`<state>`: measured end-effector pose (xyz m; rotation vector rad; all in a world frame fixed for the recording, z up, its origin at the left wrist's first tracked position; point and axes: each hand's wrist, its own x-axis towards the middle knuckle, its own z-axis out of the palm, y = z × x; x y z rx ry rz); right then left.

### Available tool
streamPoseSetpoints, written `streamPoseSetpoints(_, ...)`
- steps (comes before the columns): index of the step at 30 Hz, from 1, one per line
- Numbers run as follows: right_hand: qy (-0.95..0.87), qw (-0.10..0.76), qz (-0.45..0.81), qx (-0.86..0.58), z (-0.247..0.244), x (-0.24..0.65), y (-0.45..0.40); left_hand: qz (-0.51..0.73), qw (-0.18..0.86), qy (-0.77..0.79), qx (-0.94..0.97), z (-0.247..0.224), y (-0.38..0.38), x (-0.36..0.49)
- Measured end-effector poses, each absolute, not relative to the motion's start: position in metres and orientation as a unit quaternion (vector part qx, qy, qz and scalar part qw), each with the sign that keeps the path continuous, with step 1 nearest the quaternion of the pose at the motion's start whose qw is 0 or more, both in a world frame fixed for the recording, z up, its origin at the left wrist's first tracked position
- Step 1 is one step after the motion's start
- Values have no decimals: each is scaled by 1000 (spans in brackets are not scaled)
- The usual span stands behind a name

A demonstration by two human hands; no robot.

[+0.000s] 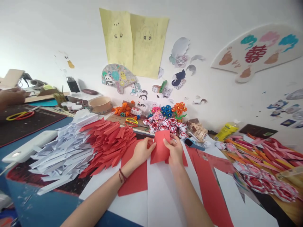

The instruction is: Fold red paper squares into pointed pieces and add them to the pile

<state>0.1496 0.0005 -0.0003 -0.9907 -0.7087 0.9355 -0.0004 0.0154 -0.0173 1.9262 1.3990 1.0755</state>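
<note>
The small red sheet [160, 148] was just right of the heap of red strips [111, 142], between the person's two hands. The left hand [144, 149] pinched its left edge; the right hand [174, 147] gripped its right side, thumb in front. The sheet curved slightly and looked light, dry and thin: probably springy enough to hold a bend, yet easily creased or torn. Opposite edges seemed the best hold, with light fingertips.

Around the heap, from the left: well apart from it was another person's hand [13, 97], and whether that held anything could not be told. Nearer came a white power strip [30, 146], then a pile of white strips [68, 148] touching the heap. Behind the heap was a round tub [99, 105]. To its right, on the counter [26, 189], large loose white paper [163, 195] and a red sheet lying flat [136, 186] spread under the forearms and could have snagged or slid. Right of the heap and beyond the hands, red-and-white flowers [163, 127] crowded the space, with a small blue device [194, 144] beside them. Farthest right of the heap were pink, red and yellow strips [276, 151] and more rolled flowers [270, 183].
</note>
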Motion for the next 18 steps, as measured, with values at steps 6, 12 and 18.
streamPoseSetpoints(6,-284,725,471,-415,-1,154,2,454,385,474,649,-24,21,2)
streamPoseSetpoints(12,-317,698,527,-367,1,155,1,471,450,456,607,-26,21,4)
streamPoseSetpoints(18,-327,695,546,-334,5,150,-1,486,502,445,560,-26,21,5)
